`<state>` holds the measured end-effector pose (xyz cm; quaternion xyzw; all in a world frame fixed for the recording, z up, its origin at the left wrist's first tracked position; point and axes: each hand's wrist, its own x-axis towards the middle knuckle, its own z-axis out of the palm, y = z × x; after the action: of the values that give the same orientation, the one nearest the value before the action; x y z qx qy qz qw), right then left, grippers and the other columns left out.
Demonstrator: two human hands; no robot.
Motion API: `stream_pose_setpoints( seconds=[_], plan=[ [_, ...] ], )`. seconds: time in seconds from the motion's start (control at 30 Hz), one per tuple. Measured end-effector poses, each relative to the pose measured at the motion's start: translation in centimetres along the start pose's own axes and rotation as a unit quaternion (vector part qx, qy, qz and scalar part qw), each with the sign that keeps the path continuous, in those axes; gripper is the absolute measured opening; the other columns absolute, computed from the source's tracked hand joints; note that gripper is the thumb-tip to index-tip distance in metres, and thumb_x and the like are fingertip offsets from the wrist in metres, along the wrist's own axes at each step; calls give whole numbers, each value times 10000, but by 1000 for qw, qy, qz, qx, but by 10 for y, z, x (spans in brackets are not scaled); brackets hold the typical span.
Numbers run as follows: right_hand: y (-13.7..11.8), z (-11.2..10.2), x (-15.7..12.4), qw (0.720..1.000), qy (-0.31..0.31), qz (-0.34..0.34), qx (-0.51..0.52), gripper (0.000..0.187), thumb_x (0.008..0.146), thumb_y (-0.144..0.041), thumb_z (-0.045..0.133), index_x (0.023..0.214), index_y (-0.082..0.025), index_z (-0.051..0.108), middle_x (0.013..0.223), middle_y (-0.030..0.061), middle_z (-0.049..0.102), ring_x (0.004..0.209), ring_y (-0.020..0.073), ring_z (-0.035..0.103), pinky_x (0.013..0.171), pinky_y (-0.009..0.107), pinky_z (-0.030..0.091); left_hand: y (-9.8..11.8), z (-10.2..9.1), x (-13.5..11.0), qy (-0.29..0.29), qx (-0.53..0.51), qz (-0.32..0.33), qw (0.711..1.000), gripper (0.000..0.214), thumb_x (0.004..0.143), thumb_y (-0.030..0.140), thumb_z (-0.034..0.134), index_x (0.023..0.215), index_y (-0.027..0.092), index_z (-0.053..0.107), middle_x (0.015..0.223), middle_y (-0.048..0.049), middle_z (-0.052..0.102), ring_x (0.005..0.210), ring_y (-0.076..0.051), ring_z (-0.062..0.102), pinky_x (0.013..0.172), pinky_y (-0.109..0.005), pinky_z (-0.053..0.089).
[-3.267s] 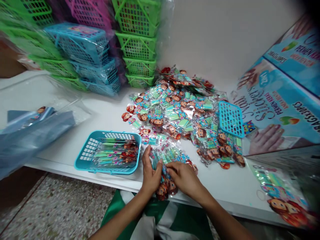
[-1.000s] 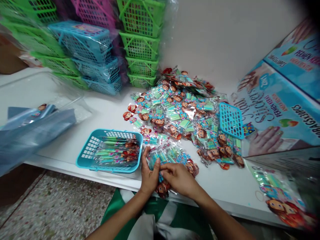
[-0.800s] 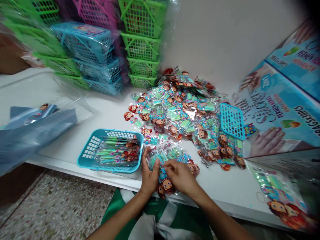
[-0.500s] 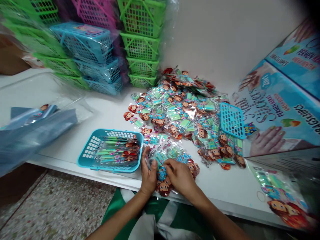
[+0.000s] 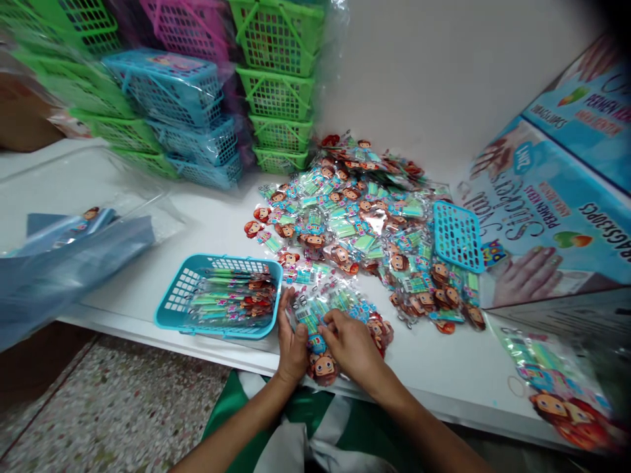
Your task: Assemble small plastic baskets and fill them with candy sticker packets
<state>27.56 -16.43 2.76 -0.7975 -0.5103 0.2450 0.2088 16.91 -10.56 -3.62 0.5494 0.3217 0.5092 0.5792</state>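
My left hand (image 5: 294, 348) is closed around the left edge of a bunch of small clear candy packets (image 5: 308, 316) printed with cartoon heads, thumb on top. From the right, my right hand (image 5: 353, 343) pinches the top packet of that bunch between thumb and fingers. Beneath and beside my right hand lie more packets (image 5: 379, 328). Just left of my left hand stands an open blue plastic basket (image 5: 210, 332), with packets standing on edge in a row inside it. A large heap of the same packets (image 5: 345, 217) spreads behind both hands.
Wrapped green baskets (image 5: 280, 92) and blue baskets (image 5: 167, 92) are stacked at the back left. A blue perforated lid (image 5: 456, 236) leans on the heap near printed cartons (image 5: 552, 210). Plastic wrapping (image 5: 83, 263) lies left on the white table (image 5: 128, 289), whose front edge is close.
My left thumb has lowered slightly, and more of the top packet shows between my hands. My right fingers have shifted a little on the packets. The basket stays in place.
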Motion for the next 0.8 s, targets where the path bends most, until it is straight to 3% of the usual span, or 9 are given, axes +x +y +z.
stream_pose_setpoints(
  seconds=[0.17, 0.3, 0.4, 0.63, 0.8],
  plan=[
    [2, 0, 3, 1000, 13, -15, -17, 158, 910, -232, 425, 861, -184, 567, 792, 39, 657, 750, 172, 617, 661, 247, 374, -5, 3, -1, 40, -32, -17, 999, 587, 908, 505, 292, 1412, 204, 305, 1463, -93, 339, 1357, -230, 294, 1142, -401, 192],
    [2, -1, 4, 1000, 13, -13, -23, 183, 917, -237, 409, 843, -181, 566, 738, 31, 650, 694, 166, 611, 622, 248, 354, -9, 2, -1, 62, -37, -55, 996, 489, 918, 367, 318, 1378, 207, 363, 1430, -84, 394, 1348, -216, 315, 1139, -402, 203],
    [2, -2, 3, 999, 16, -12, -27, 185, 915, -242, 414, 833, -184, 569, 706, 22, 645, 666, 164, 606, 600, 249, 341, -9, 1, 0, 66, -32, -47, 996, 467, 916, 332, 320, 1360, 208, 389, 1408, -83, 422, 1341, -215, 327, 1135, -404, 214],
    [0, -4, 1, 1000, 13, -16, -13, 197, 914, -236, 413, 884, -181, 599, 786, 40, 664, 759, 176, 624, 678, 254, 386, 7, 11, 4, 79, 135, -80, 984, 495, 932, 396, 379, 1393, 227, 316, 1473, -84, 315, 1353, -189, 295, 1138, -358, 207],
    [-1, -3, -1, 999, 32, -34, 8, 236, 927, -294, 413, 970, -191, 620, 899, 60, 638, 873, 189, 594, 770, 270, 411, 3, 17, 6, 92, 154, -94, 979, 557, 898, 414, 464, 1389, 217, 291, 1466, -103, 319, 1349, -190, 309, 1135, -361, 223]
  ],
)
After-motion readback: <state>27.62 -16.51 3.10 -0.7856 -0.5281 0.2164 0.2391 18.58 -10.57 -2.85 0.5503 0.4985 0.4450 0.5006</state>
